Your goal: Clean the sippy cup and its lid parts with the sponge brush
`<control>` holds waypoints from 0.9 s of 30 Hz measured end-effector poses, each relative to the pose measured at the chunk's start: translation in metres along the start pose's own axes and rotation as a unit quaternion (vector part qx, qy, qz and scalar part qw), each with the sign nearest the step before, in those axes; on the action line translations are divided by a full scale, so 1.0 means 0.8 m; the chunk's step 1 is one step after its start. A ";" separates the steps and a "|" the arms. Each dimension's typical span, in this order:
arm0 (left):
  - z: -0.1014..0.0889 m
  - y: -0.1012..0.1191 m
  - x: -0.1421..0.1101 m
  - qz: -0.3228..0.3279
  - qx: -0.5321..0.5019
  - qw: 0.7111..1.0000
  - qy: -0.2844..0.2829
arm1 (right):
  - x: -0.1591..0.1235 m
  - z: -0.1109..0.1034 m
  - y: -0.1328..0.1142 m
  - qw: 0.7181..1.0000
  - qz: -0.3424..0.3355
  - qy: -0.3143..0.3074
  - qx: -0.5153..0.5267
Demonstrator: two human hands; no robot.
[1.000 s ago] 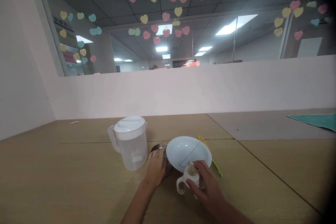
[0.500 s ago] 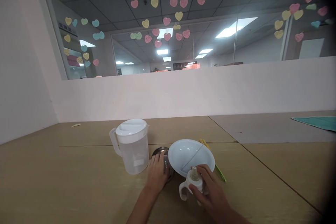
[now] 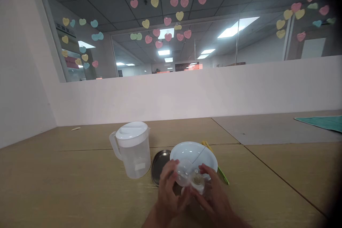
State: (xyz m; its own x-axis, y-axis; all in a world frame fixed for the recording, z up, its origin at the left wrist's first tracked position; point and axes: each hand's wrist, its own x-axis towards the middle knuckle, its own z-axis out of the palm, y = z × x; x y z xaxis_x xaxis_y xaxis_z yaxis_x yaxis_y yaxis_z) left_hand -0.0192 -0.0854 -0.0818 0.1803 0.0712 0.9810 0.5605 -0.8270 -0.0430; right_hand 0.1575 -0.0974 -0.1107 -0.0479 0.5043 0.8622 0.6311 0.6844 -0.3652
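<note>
My right hand (image 3: 213, 196) grips a small white baby bottle (image 3: 198, 183) with side handles and a teat on top, held just above the table. My left hand (image 3: 168, 192) holds a clear round cap (image 3: 184, 172) right beside the teat. Behind both hands a white divided plate (image 3: 187, 151) leans tilted. To its left lies a round metal lid or dish (image 3: 159, 165), no longer touched. A translucent plastic pitcher (image 3: 132, 149) with a white lid stands further left.
Yellow and green utensils (image 3: 220, 174) lie behind the plate at its right. A teal cloth (image 3: 323, 122) rests at the far right on the wooden table (image 3: 66, 185). A low white partition (image 3: 187, 92) with glass above closes the back.
My left hand left the metal dish and moved right to the bottle, now holding a clear cap beside the teat. My right hand still holds the bottle.
</note>
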 end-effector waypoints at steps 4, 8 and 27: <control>0.007 0.024 -0.009 0.082 -0.050 0.991 -0.089 | -0.003 0.001 0.005 0.996 -0.085 0.032 -0.009; 0.004 0.037 -0.002 0.104 -0.047 0.985 -0.126 | -0.004 0.002 0.008 0.982 -0.182 0.056 -0.014; 0.005 0.027 -0.010 0.068 0.016 0.987 -0.147 | 0.012 -0.006 0.003 0.978 -0.199 0.055 -0.021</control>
State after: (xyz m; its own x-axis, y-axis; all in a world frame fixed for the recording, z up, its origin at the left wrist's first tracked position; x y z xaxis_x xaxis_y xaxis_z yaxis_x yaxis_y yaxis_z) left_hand -0.0052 -0.1018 -0.0911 0.4786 0.1237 0.8693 0.5399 -0.8222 -0.1803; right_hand 0.1625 -0.0935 -0.1019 -0.2150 0.1410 0.9664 0.6109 0.7914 0.0204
